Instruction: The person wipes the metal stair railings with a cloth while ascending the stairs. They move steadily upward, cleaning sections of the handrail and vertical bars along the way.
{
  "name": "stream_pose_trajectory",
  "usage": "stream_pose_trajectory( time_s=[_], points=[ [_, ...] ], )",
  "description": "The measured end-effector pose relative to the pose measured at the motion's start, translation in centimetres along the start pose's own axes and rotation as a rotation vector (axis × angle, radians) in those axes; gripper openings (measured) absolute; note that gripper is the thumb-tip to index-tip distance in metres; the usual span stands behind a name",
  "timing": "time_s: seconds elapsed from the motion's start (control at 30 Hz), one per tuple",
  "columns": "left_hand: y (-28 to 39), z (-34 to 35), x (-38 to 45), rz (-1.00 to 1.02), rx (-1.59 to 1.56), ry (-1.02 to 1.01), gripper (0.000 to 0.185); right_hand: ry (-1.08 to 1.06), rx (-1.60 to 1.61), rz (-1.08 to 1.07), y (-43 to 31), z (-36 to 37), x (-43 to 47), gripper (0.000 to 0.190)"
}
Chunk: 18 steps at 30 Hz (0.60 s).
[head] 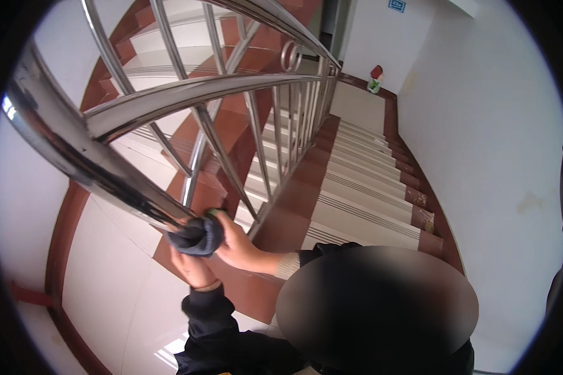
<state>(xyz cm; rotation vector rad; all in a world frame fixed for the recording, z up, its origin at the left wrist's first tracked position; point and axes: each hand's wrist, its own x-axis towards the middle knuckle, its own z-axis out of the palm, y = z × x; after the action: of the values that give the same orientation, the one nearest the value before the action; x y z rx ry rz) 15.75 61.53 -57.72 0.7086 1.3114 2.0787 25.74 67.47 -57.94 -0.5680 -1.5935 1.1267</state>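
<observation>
A dark grey-blue cloth (pixel 199 236) is wrapped around the lower visible part of a thick stainless-steel newel post (pixel 89 154). My left hand (pixel 192 269) presses on the cloth from below, its fingertips partly hidden behind the folds. On the other side, my right hand (pixel 237 246) grips the same cloth, with the thumb near its upper edge. From the post a curved metal rail (pixel 206 89) runs off towards the back, with several thin balusters (pixel 225 161) below it.
Right of the railing, a tiled flight of stairs (pixel 361 187) with red-brown borders leads to a landing (pixel 356 101). A bottle (pixel 374 84) with a red top stands there by the wall. More steps (pixel 164 51) show behind the railing. A white wall (pixel 488 140) bounds the right side.
</observation>
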Motion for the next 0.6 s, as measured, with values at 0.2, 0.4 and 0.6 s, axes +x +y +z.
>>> stream_pose_trajectory(
  time_s=[0.2, 0.4, 0.6],
  points=[
    [-3.3, -0.8, 0.1, -0.133, 0.039, -0.030, 0.030, 0.012, 0.073, 0.093, 2.8, -0.6, -0.8, 0.030],
    [-15.7, -8.2, 0.3, -0.397, 0.077, 0.064, 0.029, -0.037, -0.100, 0.485, 14.8, -0.2, -7.1, 0.025],
    [-6.0, -2.0, 0.2, -0.136, -0.054, 0.026, 0.028, 0.007, -0.029, 0.145, 4.7, -0.5, -2.5, 0.026]
  ],
)
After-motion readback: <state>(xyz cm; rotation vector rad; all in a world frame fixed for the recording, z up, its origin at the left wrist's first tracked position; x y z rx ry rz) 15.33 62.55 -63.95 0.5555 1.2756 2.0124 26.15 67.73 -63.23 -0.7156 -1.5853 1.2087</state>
